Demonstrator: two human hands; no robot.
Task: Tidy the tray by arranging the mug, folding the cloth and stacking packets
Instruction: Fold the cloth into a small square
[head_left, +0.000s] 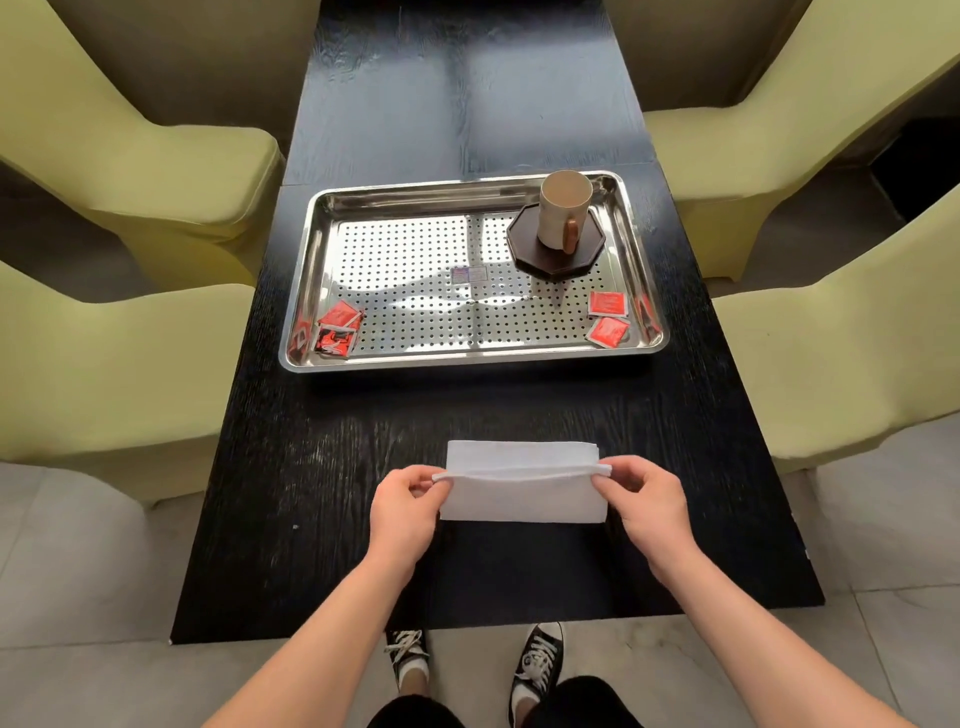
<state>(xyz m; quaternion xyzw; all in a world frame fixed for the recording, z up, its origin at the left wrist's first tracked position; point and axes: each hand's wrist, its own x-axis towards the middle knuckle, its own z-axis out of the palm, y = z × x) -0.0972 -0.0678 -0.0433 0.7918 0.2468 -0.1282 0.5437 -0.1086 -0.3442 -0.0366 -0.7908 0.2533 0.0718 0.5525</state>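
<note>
Far left, two yellow-green upholstered chairs (130, 156) pushed up against the long edge of the black wood-grain table (291, 509). Next in, the rectangular stainless-steel tray (307, 270) with its perforated floor, set square across the tabletop, left rim close to the table's left edge. In its near-left corner, a loose overlapping heap of red square packets (337, 328), close to the rim. Nearer the camera, the left hand (405, 512): thumb and forefinger closed in a pinch on the left end of a raised fold, other fingers curled beneath. Between the hands, the white rectangular cloth (522, 496) — already folded, lying flat on the table near its near edge, well apart from the tray, a broad band of dark tabletop showing between cloth and tray rim. Lifted fold stretched taut across the cloth's middle, hand to hand. Back on the tray, a small pale label (469, 274) at the centre of the floor, open perforated metal all round it. Far-right corner: dark octagonal coaster (589, 257), and upright on it the beige ceramic mug (563, 205), brown handle turned toward the camera. Near-right corner, two more red packets (607, 304) lying flat, just beside each other, close to the right rim. Then the right hand (652, 506), mirroring — thumb and forefinger pinching the fold's right end. Far right, two more yellow-green chairs (831, 156), tight to the table's right edge.
</note>
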